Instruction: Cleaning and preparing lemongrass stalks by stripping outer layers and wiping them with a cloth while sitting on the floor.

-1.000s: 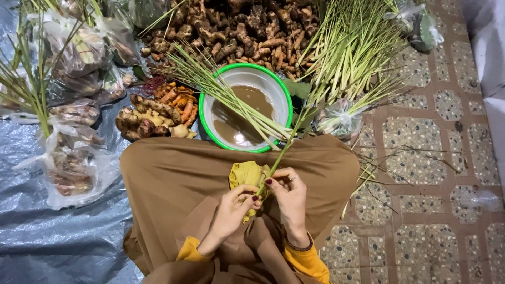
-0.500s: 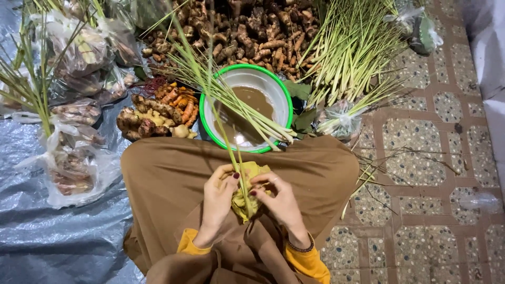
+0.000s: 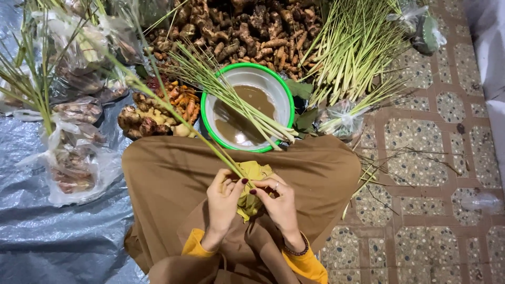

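Just below the green-rimmed bowl (image 3: 247, 108), in the lap of our brown skirt (image 3: 173, 179), we hold a folded yellow-green leaf packet (image 3: 251, 197) between both hands. Our left hand (image 3: 223, 202) curls its fingers (image 3: 238, 185) closed on the packet's left edge, and our right hand (image 3: 281, 205) closes its fingers (image 3: 261, 190) on the right edge, so the packet is braced from both sides and, as we judge it, cannot unfold. A long lemongrass stalk (image 3: 173, 113) runs out of the packet, up and leftward past the bowl; we judge that it is pinched together with the packet, though the fingers hide the exact point of contact.

The bowl holds brown water, and a bunch of trimmed stalks (image 3: 236, 105) lies slanted across its rim, likely kept there within easy reach. Beyond the bowl lies a heap of brown roots (image 3: 247, 26); to the bowl's right stands a spread of green stalks (image 3: 357, 47); to its left sit orange and pale rhizomes (image 3: 158, 113) and filled plastic bags (image 3: 73, 158) on a grey tarpaulin (image 3: 47, 236). Patterned floor tiles (image 3: 421, 210) lie to the right of the bowl.

Compared with half a second ago, the stalk now leans further left, the right hand has closed in tighter, and the packet sits a little lower in the lap. A full second ago the stalk was on the right.
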